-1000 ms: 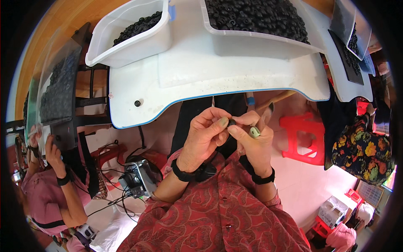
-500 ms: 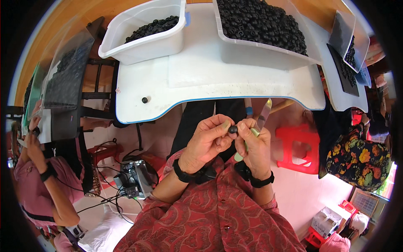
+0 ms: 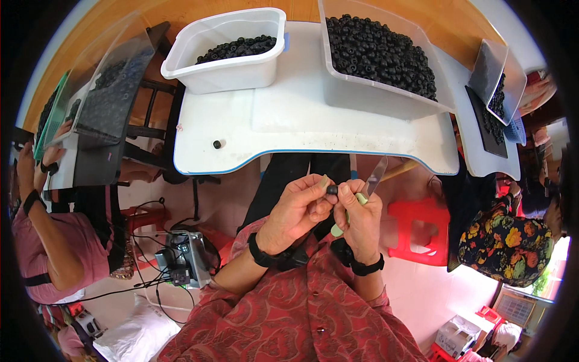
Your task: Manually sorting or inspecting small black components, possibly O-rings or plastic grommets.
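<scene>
Above my lap, in front of the table edge, my left hand [image 3: 289, 216] pinches a small black round part [image 3: 332, 189] between thumb and fingertips. My right hand [image 3: 360, 222] is closed round the pale green handle of a knife [image 3: 377, 174], whose blade points up and away past the knuckles. The right thumb and forefinger also press against the black part from its right side. Whether the blade touches the part cannot be seen. One similar black part [image 3: 217, 145] lies alone on the left of the white table [image 3: 280, 134].
A white tub [image 3: 232, 80] and a larger translucent bin [image 3: 377, 96], both holding many black parts, stand on the table's far side. A red stool [image 3: 420, 232] is right of my knees. Cables [image 3: 163, 280] trail at lower left. Co-workers [image 3: 60, 247] sit on both sides.
The view has shifted, so the table and tubs appear lower. My hands keep their grip on the black part and knife, with only slight finger movement. A co-worker's arm at left has risen.
</scene>
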A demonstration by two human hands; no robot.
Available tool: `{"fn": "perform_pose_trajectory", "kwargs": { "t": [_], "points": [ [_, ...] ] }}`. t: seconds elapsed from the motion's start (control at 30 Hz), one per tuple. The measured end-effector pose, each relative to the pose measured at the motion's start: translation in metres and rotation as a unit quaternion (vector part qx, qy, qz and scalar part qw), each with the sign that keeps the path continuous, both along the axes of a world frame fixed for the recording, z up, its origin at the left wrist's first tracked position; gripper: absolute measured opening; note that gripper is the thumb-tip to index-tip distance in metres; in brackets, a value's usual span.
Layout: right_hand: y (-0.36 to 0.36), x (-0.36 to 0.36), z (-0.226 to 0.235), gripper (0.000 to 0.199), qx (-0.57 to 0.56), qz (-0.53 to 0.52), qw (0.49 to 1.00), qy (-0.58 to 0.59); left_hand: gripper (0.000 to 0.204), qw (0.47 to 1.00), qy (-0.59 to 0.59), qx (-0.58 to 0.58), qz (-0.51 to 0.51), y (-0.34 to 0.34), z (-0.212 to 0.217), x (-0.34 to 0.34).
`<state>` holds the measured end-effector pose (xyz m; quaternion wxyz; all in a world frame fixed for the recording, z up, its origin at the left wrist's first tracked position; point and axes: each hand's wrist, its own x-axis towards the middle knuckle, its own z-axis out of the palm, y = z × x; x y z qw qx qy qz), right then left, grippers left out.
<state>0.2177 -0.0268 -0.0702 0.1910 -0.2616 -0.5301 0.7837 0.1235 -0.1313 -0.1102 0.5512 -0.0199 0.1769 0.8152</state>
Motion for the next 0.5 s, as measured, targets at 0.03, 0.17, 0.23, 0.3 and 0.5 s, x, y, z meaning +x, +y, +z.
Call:
{"fn": "perform_pose_trajectory", "kwargs": {
  "t": [0.03, 0.17, 0.23, 0.3, 0.5],
  "points": [
    [0.001, -0.001, -0.001, 0.021, -0.013, 0.002, 1.000, 0.005, 0.013, 1.000, -0.003, 0.002, -0.003, 0.001, -0.001, -0.001],
    [0.002, -0.002, -0.001, 0.020, -0.025, 0.008, 1.000, -0.009, 0.014, 1.000, 0.011, -0.013, 0.007, 0.001, 0.000, 0.000],
    [-0.003, 0.000, 0.004, 0.020, 0.011, 0.006, 1.000, -0.006, 0.014, 0.995, 0.072, -0.042, 0.049, 0.003, 0.005, 0.004],
    [-0.005, -0.001, 0.001, 0.019, 0.065, 0.004, 0.998, -0.005, 0.013, 0.990, 0.107, -0.059, 0.068, 0.004, 0.006, 0.006],
    [-0.005, -0.003, -0.007, 0.015, 0.008, -0.021, 0.999, 0.042, 0.010, 0.979, 0.159, -0.074, 0.102, 0.004, 0.006, 0.009]
  ]
}}
